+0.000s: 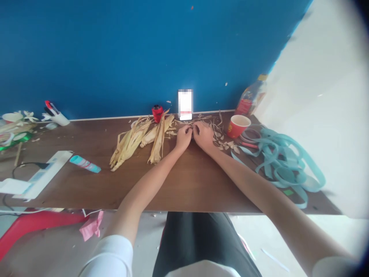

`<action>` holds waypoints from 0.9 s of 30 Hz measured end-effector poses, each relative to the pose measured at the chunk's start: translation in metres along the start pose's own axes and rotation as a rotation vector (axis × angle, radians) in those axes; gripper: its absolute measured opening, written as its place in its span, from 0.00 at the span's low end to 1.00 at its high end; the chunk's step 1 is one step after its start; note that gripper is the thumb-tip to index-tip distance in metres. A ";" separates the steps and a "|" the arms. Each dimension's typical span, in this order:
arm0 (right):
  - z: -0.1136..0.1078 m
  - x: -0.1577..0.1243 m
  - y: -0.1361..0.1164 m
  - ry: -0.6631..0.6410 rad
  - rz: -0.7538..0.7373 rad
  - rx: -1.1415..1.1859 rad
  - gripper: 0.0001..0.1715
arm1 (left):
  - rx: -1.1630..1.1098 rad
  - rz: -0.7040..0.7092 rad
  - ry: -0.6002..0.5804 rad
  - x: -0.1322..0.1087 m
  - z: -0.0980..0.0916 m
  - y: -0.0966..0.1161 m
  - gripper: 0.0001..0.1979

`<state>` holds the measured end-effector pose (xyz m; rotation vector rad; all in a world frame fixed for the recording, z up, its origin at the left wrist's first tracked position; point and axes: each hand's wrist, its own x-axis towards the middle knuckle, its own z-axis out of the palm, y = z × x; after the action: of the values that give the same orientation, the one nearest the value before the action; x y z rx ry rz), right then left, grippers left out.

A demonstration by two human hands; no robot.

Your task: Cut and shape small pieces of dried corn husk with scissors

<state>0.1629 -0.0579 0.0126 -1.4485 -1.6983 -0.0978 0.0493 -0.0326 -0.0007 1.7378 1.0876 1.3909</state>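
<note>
Both hands meet over the brown table (pixel 184 181), just in front of an upright phone with a lit screen (pixel 185 104). My left hand (pixel 183 137) has its fingers curled in a pinch. My right hand (pixel 204 134) is closed beside it, fingertips close to the left ones. Whatever lies between the fingertips is too small and hidden to name. Dried corn husks (pixel 131 144) lie left of my hands, one long piece (pixel 158 140) nearest. Small husk scraps (pixel 229 146) are scattered right of my right hand and around the phone.
At the right stand a red paper cup (pixel 236 129) and a bottle (pixel 249 98), beside a tangled light-blue ribbon (pixel 284 159). A red roll (pixel 157 114) is behind the husks. Leftward are a glue stick (pixel 85 164), a power strip (pixel 44 175) and a pen holder (pixel 60 118).
</note>
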 end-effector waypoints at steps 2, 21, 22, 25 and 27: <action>0.001 0.000 0.001 -0.003 -0.009 0.019 0.16 | -0.017 -0.007 -0.004 -0.001 0.000 0.002 0.11; -0.001 0.003 0.002 -0.018 0.081 0.068 0.16 | 0.038 -0.071 0.008 -0.001 0.000 0.005 0.09; -0.001 0.004 0.002 -0.019 0.082 0.065 0.16 | 0.016 -0.069 -0.017 -0.001 0.001 0.004 0.09; -0.001 0.003 0.002 -0.026 0.069 0.045 0.17 | -0.019 -0.065 -0.050 0.000 0.002 0.002 0.10; -0.001 0.002 0.000 -0.030 0.055 0.032 0.18 | -0.014 -0.070 -0.040 -0.001 0.001 0.002 0.10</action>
<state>0.1638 -0.0563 0.0142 -1.4784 -1.6761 -0.0189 0.0503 -0.0340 0.0004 1.6940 1.1042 1.3131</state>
